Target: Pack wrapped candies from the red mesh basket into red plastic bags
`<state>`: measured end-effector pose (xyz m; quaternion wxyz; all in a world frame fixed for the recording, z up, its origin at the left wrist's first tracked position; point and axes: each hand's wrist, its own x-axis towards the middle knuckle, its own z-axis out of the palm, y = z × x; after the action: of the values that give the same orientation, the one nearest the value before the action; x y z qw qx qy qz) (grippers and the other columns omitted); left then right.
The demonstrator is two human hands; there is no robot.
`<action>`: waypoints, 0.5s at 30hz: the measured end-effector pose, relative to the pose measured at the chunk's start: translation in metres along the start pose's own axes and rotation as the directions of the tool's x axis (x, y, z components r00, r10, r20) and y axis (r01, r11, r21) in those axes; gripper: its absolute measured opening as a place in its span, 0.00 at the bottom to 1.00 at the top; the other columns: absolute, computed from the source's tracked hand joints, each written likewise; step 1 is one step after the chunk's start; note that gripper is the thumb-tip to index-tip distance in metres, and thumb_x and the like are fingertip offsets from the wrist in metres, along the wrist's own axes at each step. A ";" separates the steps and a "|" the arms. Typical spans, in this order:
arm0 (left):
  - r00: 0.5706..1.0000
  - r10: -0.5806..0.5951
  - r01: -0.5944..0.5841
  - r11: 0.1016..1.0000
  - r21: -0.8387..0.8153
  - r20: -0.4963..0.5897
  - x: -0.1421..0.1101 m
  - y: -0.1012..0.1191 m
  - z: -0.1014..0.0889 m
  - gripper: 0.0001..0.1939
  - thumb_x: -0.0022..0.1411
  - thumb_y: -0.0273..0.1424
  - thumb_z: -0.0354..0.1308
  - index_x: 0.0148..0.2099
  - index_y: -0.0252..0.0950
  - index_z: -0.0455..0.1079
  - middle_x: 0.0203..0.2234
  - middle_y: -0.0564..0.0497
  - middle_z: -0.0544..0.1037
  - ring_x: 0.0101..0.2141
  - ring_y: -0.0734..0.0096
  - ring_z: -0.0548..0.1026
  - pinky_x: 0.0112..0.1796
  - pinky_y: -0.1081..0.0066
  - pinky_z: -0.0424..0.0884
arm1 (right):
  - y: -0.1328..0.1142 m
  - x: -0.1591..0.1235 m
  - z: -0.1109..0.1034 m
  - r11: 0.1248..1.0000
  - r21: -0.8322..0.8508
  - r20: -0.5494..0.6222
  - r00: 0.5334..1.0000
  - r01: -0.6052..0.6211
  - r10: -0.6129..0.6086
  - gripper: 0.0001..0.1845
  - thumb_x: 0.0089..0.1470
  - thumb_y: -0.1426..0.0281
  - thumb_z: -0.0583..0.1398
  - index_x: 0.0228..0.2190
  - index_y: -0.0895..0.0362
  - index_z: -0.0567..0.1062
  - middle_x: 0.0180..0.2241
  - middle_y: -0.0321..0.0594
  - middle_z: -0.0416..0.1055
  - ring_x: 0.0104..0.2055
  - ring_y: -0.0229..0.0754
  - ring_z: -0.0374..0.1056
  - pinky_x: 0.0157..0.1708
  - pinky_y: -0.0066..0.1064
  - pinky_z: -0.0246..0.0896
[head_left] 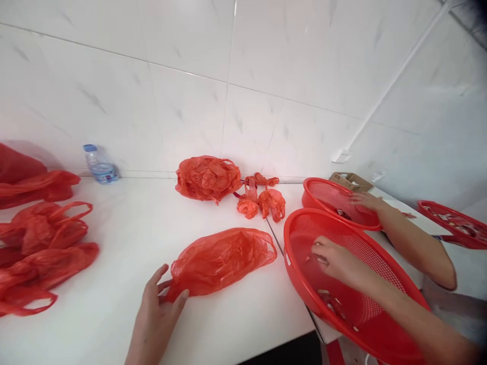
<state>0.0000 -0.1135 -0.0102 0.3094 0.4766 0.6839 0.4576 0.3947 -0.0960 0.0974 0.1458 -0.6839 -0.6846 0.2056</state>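
Note:
A red plastic bag [224, 261] lies flattened on the white table in front of me. My left hand [155, 309] holds its near left end, thumb on top and some fingers tucked behind the film. My right hand [335, 261] reaches into the large red plastic basket [294, 284], its fingers closed together. Something small and reddish shows at those fingertips, too blurred to name. Below that hand, several small wrapped pieces [333, 301] lie on the basket floor.
Red bags [49, 228] heap at the left, near a water bottle [101, 167]. A bundled bag [207, 177] and small knotted bags [272, 203] sit by the wall. Another person's hand [365, 200] reaches over a second basket [315, 187]. Behind is a cardboard box [352, 181].

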 end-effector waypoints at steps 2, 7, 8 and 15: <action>0.999 0.032 -0.032 0.999 0.009 0.018 0.002 -0.005 0.000 0.39 0.49 0.50 0.58 0.60 0.41 0.55 0.42 0.44 0.72 0.41 0.54 0.75 0.37 0.54 0.75 | -0.014 0.005 -0.016 0.970 -0.203 -0.048 0.988 0.133 -0.145 0.06 0.47 0.77 0.53 0.23 0.56 0.66 0.32 0.37 0.61 0.28 0.35 0.58 0.27 0.28 0.51; 0.996 0.074 -0.075 0.997 0.026 0.045 0.003 -0.010 0.002 0.35 0.53 0.47 0.56 0.60 0.41 0.55 0.40 0.45 0.73 0.38 0.58 0.75 0.36 0.56 0.74 | -0.078 0.009 -0.018 0.846 -0.338 -0.018 0.896 0.413 -0.444 0.11 0.50 0.81 0.51 0.28 0.56 0.69 0.35 0.38 0.62 0.29 0.33 0.59 0.29 0.27 0.54; 0.996 0.078 -0.079 0.997 0.026 0.041 0.002 -0.010 0.002 0.35 0.53 0.47 0.56 0.60 0.40 0.55 0.40 0.45 0.73 0.38 0.57 0.75 0.35 0.56 0.74 | -0.092 0.011 -0.012 0.828 -0.315 0.017 0.875 0.463 -0.483 0.12 0.50 0.82 0.51 0.28 0.56 0.70 0.36 0.38 0.62 0.29 0.33 0.60 0.29 0.26 0.54; 0.995 0.082 -0.085 0.994 0.063 0.049 0.001 -0.005 0.000 0.33 0.53 0.46 0.55 0.59 0.40 0.57 0.38 0.46 0.74 0.36 0.57 0.75 0.34 0.56 0.74 | -0.148 0.051 0.051 0.730 -0.147 0.229 0.741 0.667 -0.631 0.12 0.46 0.81 0.55 0.31 0.55 0.72 0.38 0.37 0.62 0.28 0.31 0.58 0.27 0.23 0.53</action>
<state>-0.0017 -0.1135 -0.0145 0.2900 0.5251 0.6705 0.4366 0.2390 -0.0461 0.1197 0.0755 -0.3932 -0.9085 0.1201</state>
